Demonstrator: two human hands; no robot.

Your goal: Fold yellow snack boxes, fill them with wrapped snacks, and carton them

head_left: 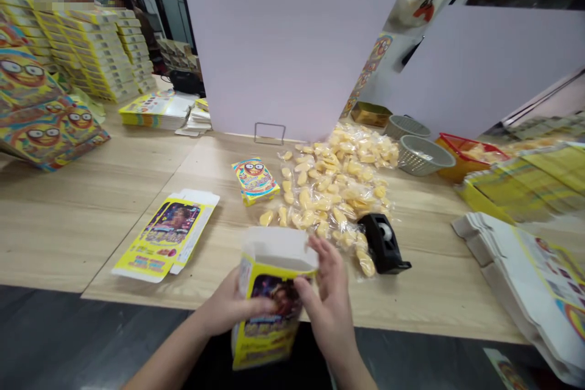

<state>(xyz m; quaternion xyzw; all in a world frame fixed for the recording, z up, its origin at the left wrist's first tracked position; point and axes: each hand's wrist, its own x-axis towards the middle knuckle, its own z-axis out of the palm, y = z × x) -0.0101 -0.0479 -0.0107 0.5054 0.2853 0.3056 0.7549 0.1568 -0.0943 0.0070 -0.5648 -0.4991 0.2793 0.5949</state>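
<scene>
A yellow printed cardboard box point(269, 335) stands between my hands at the table's front edge, its white top flap point(276, 244) raised and the top open. My left hand point(235, 304) grips its left side, thumb across the printed front. On the right side my right hand point(326, 292) holds the box near the upper corner, fingers at the flap's edge. Beyond lie many wrapped yellow pieces point(326, 183) in clear film. A black tape dispenser point(384, 244) sits at their right. To the left a flattened yellow box point(169, 234) lies flat, and a small closed box point(255, 180) rests further back.
Stacks of yellow boxes point(86, 49) and large printed cartons point(36, 103) stand at left. Flat cartons point(155, 109) are piled by the pale partition point(283, 42). Grey baskets point(425, 155), a red basket point(470, 152) and stacked flattened boxes point(525, 280) line the right. A person is at the back left.
</scene>
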